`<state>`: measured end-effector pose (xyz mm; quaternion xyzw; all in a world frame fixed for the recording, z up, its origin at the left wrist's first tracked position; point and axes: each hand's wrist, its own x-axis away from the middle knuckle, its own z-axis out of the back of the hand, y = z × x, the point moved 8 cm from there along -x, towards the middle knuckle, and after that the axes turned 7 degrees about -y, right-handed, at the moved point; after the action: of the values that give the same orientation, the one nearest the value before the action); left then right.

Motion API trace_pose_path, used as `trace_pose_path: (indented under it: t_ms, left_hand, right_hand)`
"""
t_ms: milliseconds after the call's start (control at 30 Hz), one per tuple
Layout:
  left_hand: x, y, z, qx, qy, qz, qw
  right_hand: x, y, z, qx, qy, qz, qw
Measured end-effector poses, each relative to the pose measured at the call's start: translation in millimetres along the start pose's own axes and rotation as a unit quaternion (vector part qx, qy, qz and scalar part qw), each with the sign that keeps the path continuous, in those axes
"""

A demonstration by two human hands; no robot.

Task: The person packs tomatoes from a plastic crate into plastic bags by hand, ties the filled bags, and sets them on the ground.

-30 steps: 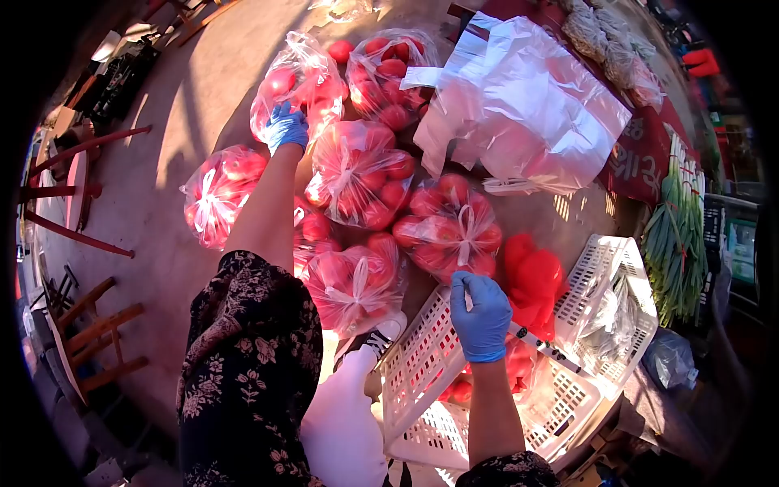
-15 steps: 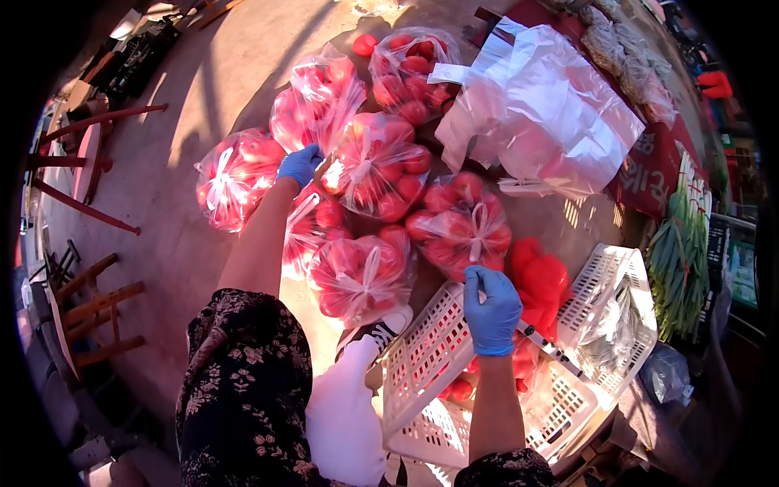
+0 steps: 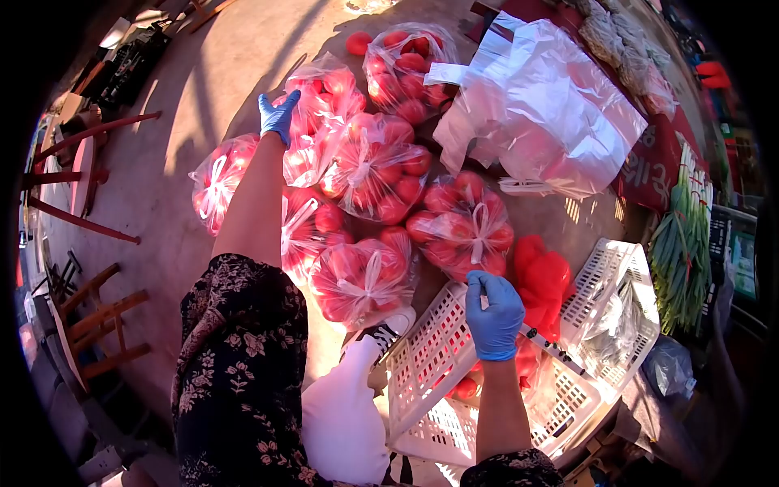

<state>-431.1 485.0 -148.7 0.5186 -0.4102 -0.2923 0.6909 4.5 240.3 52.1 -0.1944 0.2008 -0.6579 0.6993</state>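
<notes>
Clear plastic bags of red tomatoes lie together on the floor. My left hand, in a blue glove, is at the left edge of an untied-looking bag, thumb and fingers spread apart. Beside that one sits a knotted bag, and another knotted bag lies left of my forearm. My right hand, also gloved in blue, is above the white crate's edge, just below a tied bag. Its fingers are curled to a pinch; whatever they hold, if anything, is too small to make out.
White plastic crates stand at the lower right, with red netting beside them. A stack of white plastic bags lies at the upper right, near green onions. Wooden stool legs are at the left.
My left hand has moved up and left from between the bags, and its fingers have spread. The bag beside it has shifted slightly. My right hand stays nearly in place, still pinched.
</notes>
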Motion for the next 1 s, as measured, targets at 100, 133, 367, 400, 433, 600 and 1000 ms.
trace_pose_path:
  t_ms: [100, 133, 367, 400, 433, 600, 1000]
  left_hand:
    - [-32, -25, -33, 0.131, -0.131, 0.106, 0.977]
    - [-23, -21, -50, 0.15, -0.226, 0.147, 0.951]
    - [63, 92, -49, -0.082, -0.271, 0.031, 0.959]
    - [76, 107, -47, -0.06, -0.28, 0.005, 0.958]
    - [85, 120, -43, -0.055, -0.274, -0.006, 0.96]
    - [100, 168, -24, -0.032, -0.181, -0.024, 0.983]
    - [237, 360, -7, -0.116, -0.292, -0.132, 0.94]
  right_hand:
    - [0, -1, 0, 0.004, -0.001, -0.002, 1.0]
    - [0, -1, 0, -0.001, 0.0, 0.0, 1.0]
    - [1, -3, 5, -0.005, 0.014, 0.009, 1.0]
    - [1, -4, 6, -0.005, 0.013, 0.011, 1.0]
    - [1, -4, 6, -0.003, 0.014, 0.012, 1.0]
    - [2, -4, 7, 0.011, 0.012, 0.025, 1.0]
    - [9, 1, 12, 0.053, 0.078, 0.018, 0.995]
